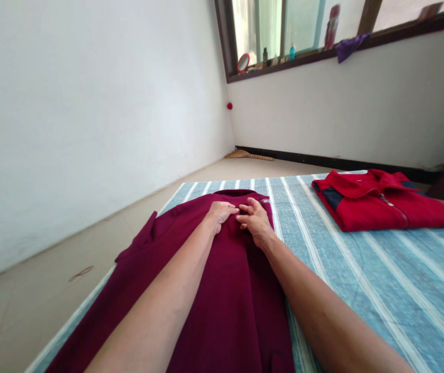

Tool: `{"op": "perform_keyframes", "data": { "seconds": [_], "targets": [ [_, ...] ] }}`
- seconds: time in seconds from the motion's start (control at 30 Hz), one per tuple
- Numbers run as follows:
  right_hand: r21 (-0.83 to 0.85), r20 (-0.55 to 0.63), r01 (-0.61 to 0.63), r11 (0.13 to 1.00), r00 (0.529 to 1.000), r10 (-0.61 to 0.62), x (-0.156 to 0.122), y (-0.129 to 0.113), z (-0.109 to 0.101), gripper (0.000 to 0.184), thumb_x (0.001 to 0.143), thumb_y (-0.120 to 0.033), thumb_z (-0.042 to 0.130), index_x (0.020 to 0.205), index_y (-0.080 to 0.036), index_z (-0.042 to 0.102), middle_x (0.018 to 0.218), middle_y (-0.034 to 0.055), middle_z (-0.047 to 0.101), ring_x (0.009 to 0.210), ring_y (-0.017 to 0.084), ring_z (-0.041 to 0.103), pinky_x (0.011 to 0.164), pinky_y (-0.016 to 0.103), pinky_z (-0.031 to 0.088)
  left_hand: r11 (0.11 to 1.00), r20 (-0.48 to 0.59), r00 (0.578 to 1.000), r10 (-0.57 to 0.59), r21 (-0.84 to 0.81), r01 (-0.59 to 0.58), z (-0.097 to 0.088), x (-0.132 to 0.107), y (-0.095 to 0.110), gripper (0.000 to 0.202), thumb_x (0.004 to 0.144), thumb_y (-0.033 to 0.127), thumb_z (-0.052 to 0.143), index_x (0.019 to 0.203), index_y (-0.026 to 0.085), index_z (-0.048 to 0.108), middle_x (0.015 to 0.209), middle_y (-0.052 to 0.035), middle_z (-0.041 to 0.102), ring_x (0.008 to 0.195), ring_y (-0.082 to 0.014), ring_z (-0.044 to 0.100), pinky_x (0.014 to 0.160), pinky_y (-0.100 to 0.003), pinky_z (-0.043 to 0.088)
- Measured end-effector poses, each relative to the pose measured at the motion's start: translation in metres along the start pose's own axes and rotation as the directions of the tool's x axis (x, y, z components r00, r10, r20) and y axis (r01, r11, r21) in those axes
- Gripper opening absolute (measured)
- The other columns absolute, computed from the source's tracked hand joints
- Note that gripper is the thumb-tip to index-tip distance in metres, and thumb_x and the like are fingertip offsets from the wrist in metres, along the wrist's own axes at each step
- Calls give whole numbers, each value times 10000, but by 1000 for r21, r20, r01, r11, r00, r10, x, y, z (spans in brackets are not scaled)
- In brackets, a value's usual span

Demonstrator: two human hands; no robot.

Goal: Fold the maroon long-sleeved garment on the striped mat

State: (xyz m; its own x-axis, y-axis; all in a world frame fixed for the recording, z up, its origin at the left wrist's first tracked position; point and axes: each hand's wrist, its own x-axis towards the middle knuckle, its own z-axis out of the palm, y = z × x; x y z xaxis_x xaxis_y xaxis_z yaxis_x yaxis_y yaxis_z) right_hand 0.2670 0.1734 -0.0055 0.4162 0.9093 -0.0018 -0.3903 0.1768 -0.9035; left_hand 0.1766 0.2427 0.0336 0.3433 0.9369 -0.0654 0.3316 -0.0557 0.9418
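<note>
A maroon garment [222, 290] lies spread on the blue striped bed cover [381, 280], its collar end far from me. Both my forearms reach over it. My left hand [219, 213] is curled, with its fingers pinching the cloth near the collar. My right hand [256, 219] rests beside it, fingers bent and gripping the same fabric. The two hands almost touch at the garment's centre line.
A folded red jacket with a zip [385, 207] lies on the bed's far right. White walls stand on the left and at the back. A window sill [323, 52] holds bottles, a small mirror and a purple cloth. A broom [249, 155] lies on the floor.
</note>
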Motion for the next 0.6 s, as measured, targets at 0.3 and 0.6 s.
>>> {"op": "perform_keyframes", "data": {
  "seconds": [0.3,0.6],
  "targets": [
    [-259,-72,108,960,989,-130,13,8,-12,698,591,-152,627,1266,-213,459,916,-1,590,631,119,563,546,235,484,961,-173,980,100,271,-50,9,16,-15,83,584,134,666,542,171,605,481,45,538,553,-126,519,551,-238,371],
    [-403,-111,198,894,959,-262,17,12,-16,573,659,-115,550,1223,-211,518,877,1,621,745,159,618,723,302,511,892,38,999,30,451,-44,8,19,-10,283,891,354,574,1073,138,596,1055,-52,618,888,-189,617,758,-368,531]
  ]
}}
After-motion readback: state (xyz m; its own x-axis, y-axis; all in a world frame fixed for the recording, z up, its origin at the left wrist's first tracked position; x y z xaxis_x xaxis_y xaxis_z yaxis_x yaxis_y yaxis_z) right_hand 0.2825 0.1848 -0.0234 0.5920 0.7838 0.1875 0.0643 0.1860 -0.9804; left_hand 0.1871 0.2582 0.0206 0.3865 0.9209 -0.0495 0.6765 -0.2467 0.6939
